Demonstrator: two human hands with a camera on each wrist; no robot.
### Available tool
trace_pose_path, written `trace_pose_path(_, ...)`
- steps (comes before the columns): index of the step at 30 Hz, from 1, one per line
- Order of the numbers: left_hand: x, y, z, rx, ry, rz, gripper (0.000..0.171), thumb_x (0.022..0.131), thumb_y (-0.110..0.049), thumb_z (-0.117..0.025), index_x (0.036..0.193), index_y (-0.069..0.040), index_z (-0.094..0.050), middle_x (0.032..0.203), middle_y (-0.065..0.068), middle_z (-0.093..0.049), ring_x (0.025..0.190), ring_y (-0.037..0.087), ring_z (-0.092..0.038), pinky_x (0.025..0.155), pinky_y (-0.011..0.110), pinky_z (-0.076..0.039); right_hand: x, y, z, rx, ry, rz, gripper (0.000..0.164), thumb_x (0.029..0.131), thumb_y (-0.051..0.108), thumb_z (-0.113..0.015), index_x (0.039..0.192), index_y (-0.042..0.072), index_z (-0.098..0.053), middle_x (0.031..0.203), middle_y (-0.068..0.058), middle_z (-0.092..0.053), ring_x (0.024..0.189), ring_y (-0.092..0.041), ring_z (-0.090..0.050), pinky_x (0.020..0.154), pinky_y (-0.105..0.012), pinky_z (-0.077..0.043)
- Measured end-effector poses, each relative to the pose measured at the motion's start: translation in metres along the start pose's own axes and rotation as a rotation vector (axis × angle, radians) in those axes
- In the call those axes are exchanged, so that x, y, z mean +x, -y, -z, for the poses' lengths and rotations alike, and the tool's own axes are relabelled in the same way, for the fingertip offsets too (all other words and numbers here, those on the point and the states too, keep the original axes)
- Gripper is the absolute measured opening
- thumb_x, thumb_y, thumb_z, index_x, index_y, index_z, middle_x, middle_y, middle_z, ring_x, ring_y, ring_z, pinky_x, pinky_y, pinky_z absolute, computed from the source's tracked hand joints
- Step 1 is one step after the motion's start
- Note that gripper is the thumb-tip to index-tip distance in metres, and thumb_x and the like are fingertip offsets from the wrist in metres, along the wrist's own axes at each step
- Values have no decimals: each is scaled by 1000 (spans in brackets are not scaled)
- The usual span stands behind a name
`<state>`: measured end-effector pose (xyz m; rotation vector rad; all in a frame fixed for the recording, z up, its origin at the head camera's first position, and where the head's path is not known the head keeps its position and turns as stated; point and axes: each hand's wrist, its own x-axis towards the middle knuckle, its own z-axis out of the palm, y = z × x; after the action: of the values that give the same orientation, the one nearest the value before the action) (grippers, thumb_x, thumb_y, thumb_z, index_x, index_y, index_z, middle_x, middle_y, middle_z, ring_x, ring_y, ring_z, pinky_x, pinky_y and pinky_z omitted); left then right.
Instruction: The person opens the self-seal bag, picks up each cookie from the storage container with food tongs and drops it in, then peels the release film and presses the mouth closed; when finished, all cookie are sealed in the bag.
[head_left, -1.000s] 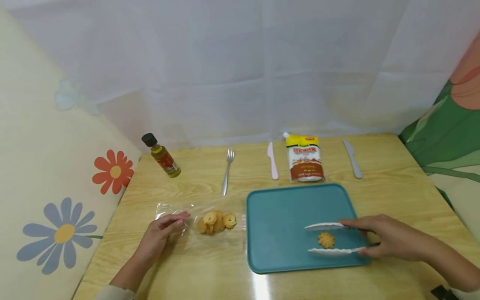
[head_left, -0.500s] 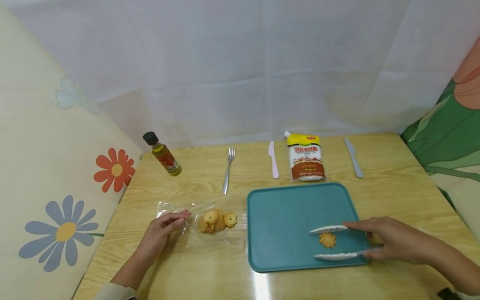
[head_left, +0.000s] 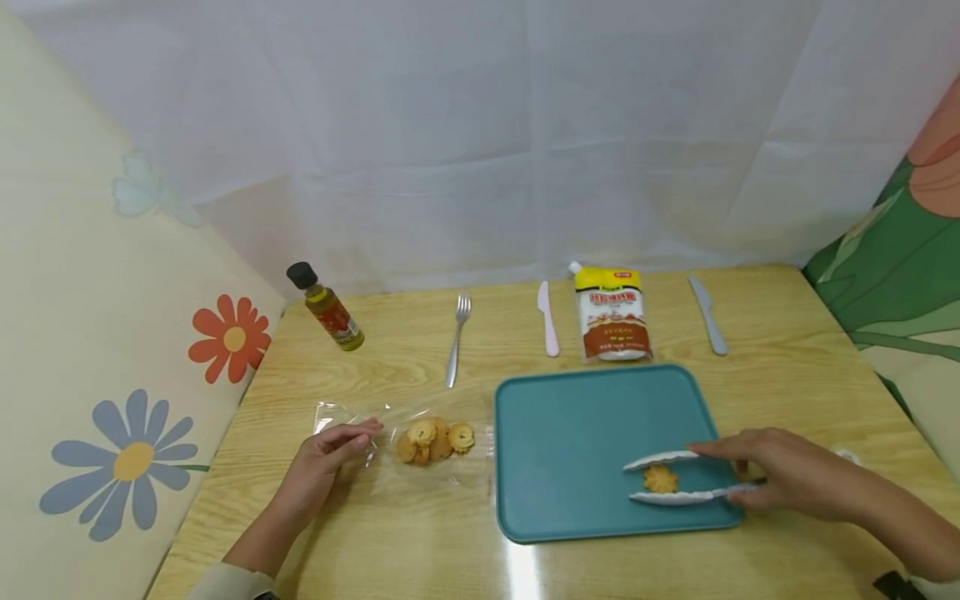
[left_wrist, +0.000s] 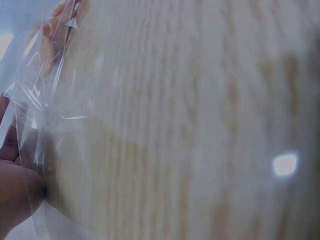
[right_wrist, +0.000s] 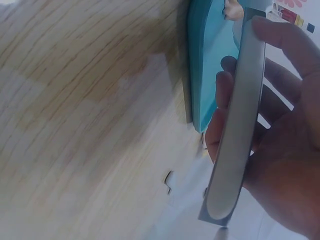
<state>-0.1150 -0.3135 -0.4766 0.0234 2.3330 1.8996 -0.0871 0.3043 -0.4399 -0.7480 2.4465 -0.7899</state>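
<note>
At the left, my left hand (head_left: 318, 471) holds the open end of a clear plastic bag (head_left: 378, 479), its thumb and fingers at the film. Several round cookies (head_left: 438, 442) lie inside the bag. In the left wrist view, the thin film (left_wrist: 37, 85) passes beside the thumb. My right hand (head_left: 787, 475) grips metal tongs with white tips (head_left: 678, 498) over the teal tray (head_left: 570, 450). One flower-shaped cookie (head_left: 661, 479) sits between the tips, close to both; firm contact cannot be told. The right wrist view shows one tongs arm (right_wrist: 237, 115) along the fingers.
Behind the tray stand a yellow-white-brown sauce pouch (head_left: 613, 317), a pink knife (head_left: 548, 321) and a grey knife (head_left: 708, 317). A fork (head_left: 456, 342) lies behind the bag, with an oil bottle (head_left: 330, 312) farther left. Fabric walls border the table (head_left: 420, 542).
The tongs first spread wider, then narrowed around the cookie. My right hand and the cookie have shifted slightly right. My left hand stays at the bag.
</note>
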Motion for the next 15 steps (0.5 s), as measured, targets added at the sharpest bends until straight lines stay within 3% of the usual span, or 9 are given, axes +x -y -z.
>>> trace_pose_path(6, 2, 2, 1, 6, 6, 2, 33, 103, -14, -65, 124, 12, -67, 124, -4, -74, 122, -3, -61, 100, 11, -46, 2, 1, 3, -10, 7, 4, 64, 91, 41, -78, 147, 16, -59, 122, 2, -69, 89, 1, -57, 66, -24, -48)
trace_pose_path(12, 3, 4, 3, 18, 12, -6, 36, 103, -14, -65, 124, 15, -64, 124, -5, -74, 123, -2, -60, 100, 11, -46, 9, 5, 7, -20, -6, 43, 63, 92, 41, -77, 147, 15, -59, 131, -8, -69, 96, -2, -62, 69, -25, -52)
trace_pose_path(15, 3, 4, 3, 20, 11, -11, 36, 103, -14, -65, 124, 15, -64, 124, -4, -74, 123, -2, -60, 100, 11, -46, 14, 9, 9, -26, -4, 52, 62, 93, 40, -77, 147, 15, -59, 128, -5, -70, 92, -1, -60, 67, -24, -50)
